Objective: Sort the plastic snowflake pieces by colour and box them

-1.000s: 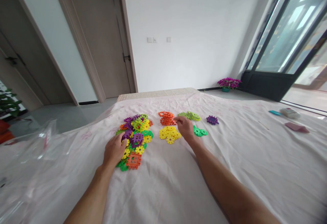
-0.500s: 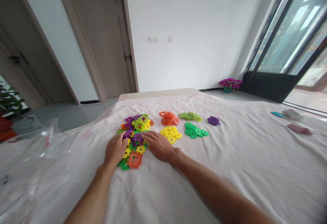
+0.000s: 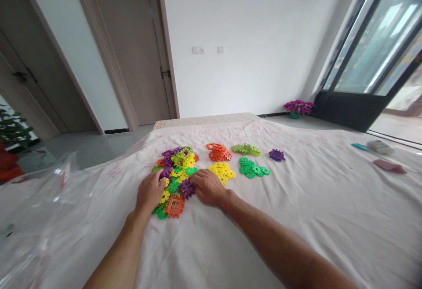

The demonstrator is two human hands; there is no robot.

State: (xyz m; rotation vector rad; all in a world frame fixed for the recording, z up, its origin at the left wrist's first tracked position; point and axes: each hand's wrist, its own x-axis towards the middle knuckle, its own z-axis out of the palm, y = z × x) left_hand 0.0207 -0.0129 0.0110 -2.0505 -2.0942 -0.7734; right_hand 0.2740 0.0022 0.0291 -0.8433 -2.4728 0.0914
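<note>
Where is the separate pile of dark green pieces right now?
In the head view, the green pile lies right of centre on the cloth, just right of the yellow pile and nearer the camera than the lime-green pile.

Mixed pile (image 3: 183,160): purple, yellow, orange, two greens
Mixed pile's nearest piece (image 3: 174,206): orange
Right of mixed pile: orange stack (image 3: 219,153), yellow stack (image 3: 223,172), lime stack (image 3: 246,149), green stack (image 3: 252,168), purple piece (image 3: 277,155)
Cloth (image 3: 211,245) beneath mixed pile: whitish, faint pink floral print
</note>
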